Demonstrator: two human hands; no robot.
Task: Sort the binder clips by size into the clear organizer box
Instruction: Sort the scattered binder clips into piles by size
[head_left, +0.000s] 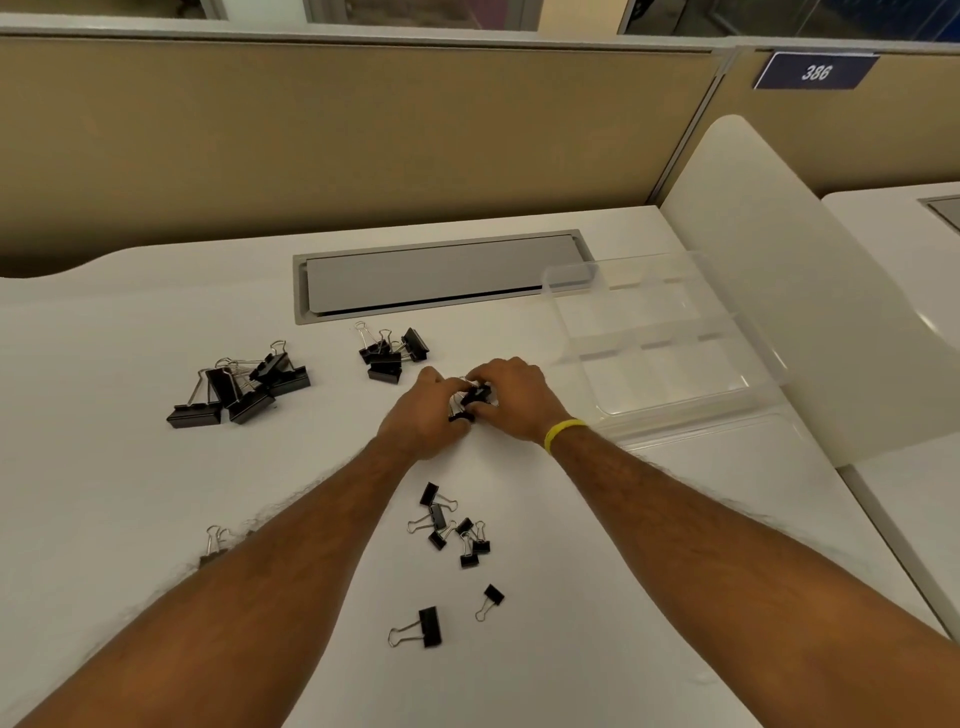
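Leftmost, a heap of big clips (239, 387) lay toward the left edge of the bench (104, 467), with one more clip (214, 543) half hidden behind the left forearm. Next, a mid-size cluster (392, 356) sat toward the back edge, just in front of the grey hatch (441, 275). At the middle, the left hand (421, 415) and right hand (511, 395) met, their fingers (447, 387) curled narrow round a small bunch of clips (475, 397) held between them; how many could not be told. Toward the front edge lay loose small clips (452, 525) and two strays (421, 626). By the right edge stood the clear box (649, 338), lid open, its compartments apparently unfilled.

The step looked like gathering one size for a drop. It would go best with the bunch cupped from both sides, wire handles tucked in so none snagged. Any odd-sized clip should be picked out first, then the bunch carried low across to a single compartment.
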